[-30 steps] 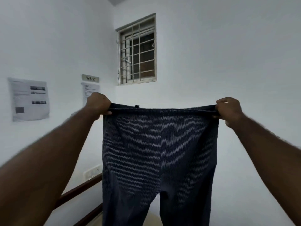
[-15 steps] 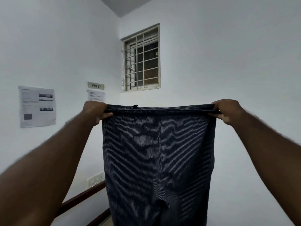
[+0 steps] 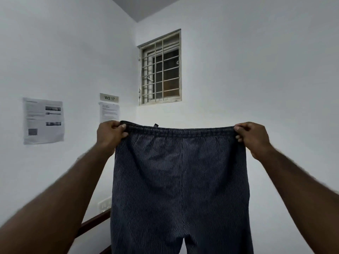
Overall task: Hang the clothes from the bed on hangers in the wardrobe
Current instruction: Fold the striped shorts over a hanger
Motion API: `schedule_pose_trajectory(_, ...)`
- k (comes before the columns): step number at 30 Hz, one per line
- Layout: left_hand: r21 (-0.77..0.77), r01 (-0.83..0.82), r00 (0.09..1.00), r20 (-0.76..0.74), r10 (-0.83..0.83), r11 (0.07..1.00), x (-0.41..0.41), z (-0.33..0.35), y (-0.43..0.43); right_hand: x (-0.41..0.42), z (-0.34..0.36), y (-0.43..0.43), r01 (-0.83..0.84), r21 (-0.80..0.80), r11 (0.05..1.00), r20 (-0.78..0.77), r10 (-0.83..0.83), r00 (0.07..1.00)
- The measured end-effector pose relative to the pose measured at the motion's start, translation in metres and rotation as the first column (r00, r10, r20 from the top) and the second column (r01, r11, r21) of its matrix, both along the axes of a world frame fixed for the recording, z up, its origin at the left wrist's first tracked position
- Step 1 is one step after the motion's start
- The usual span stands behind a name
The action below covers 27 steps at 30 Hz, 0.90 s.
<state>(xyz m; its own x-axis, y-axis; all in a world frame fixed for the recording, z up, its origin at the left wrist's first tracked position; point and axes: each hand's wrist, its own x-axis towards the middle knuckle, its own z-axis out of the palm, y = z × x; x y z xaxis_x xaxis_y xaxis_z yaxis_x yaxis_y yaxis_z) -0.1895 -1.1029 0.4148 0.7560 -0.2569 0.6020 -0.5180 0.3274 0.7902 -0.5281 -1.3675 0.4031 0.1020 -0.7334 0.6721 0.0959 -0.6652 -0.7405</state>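
Dark navy pinstriped trousers [image 3: 180, 180] hang spread out in front of me, held up by the elastic waistband. My left hand [image 3: 111, 134] grips the waistband's left end and my right hand [image 3: 251, 136] grips its right end, so the band is stretched flat between them. Both legs drop out of the bottom of the head view. No bed, hanger or wardrobe is in view.
White walls meet in a corner behind the trousers, with a barred window [image 3: 160, 71] high up. A "WS 17" sign [image 3: 109, 98] and two printed sheets [image 3: 43, 120] hang on the left wall. A wall socket [image 3: 104, 205] and dark wooden rails [image 3: 95, 222] sit low left.
The view has tilted and shifted, so the window and sheets sit further right and lower. My hands keep the trousers stretched out; the crotch split shows again at the bottom.
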Motion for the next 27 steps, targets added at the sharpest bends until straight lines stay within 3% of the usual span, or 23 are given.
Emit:
schedule_pose_trajectory(2,-0.028,-0.188,0.974,0.121,0.19,0.982,-0.012,-0.01,0.005,-0.006,-0.005,0.016,0.091,-0.074,0.993,0.038,-0.089,0.995)
schedule_pose_trajectory(4,-0.27,-0.266,0.913,0.236,0.332,0.925,-0.037,-0.024,0.022,-0.017,-0.015,0.041,0.131,-0.161,0.978,0.232,-0.092,0.968)
schedule_pose_trajectory(6,-0.478,-0.185,0.891,0.286,0.352,0.858,-0.059,-0.033,0.035,-0.03,-0.024,0.067,0.098,-0.219,0.971,0.424,0.004,0.905)
schedule_pose_trajectory(7,-0.5,-0.062,0.929,0.287,0.233,0.864,-0.067,-0.033,0.038,-0.031,-0.026,0.084,-0.039,-0.213,0.976,0.471,0.138,0.871)
schedule_pose_trajectory(8,-0.473,0.106,0.964,0.266,0.027,0.875,-0.075,-0.029,0.034,-0.025,-0.024,0.096,-0.209,-0.185,0.96,0.481,0.274,0.833)
schedule_pose_trajectory(10,-0.309,0.443,0.896,0.192,-0.401,0.842,-0.099,-0.03,0.014,0.0,-0.024,0.12,-0.485,-0.092,0.87,0.428,0.474,0.769)
schedule_pose_trajectory(12,-0.143,0.599,0.8,0.146,-0.582,0.788,-0.133,-0.045,-0.008,0.027,-0.034,0.147,-0.624,0.011,0.781,0.313,0.591,0.744)
schedule_pose_trajectory(15,-0.054,0.789,0.615,0.097,-0.783,0.612,-0.16,-0.083,-0.022,0.048,-0.057,0.174,-0.72,0.099,0.687,0.201,0.695,0.69)
schedule_pose_trajectory(17,-0.045,0.829,0.559,0.065,-0.827,0.557,-0.156,-0.106,-0.022,0.047,-0.077,0.174,-0.725,0.16,0.67,0.195,0.699,0.688)
schedule_pose_trajectory(22,0.124,0.762,0.634,0.052,-0.771,0.635,-0.144,-0.145,-0.023,0.044,-0.11,0.163,-0.673,0.268,0.689,0.077,0.681,0.728)
schedule_pose_trajectory(25,0.168,0.811,0.57,-0.013,-0.822,0.56,-0.146,-0.154,-0.019,0.045,-0.117,0.162,-0.665,0.311,0.679,0.067,0.682,0.728)
schedule_pose_trajectory(27,0.165,0.814,0.572,-0.059,-0.818,0.557,-0.146,-0.16,-0.019,0.044,-0.122,0.16,-0.634,0.357,0.686,0.069,0.657,0.75)
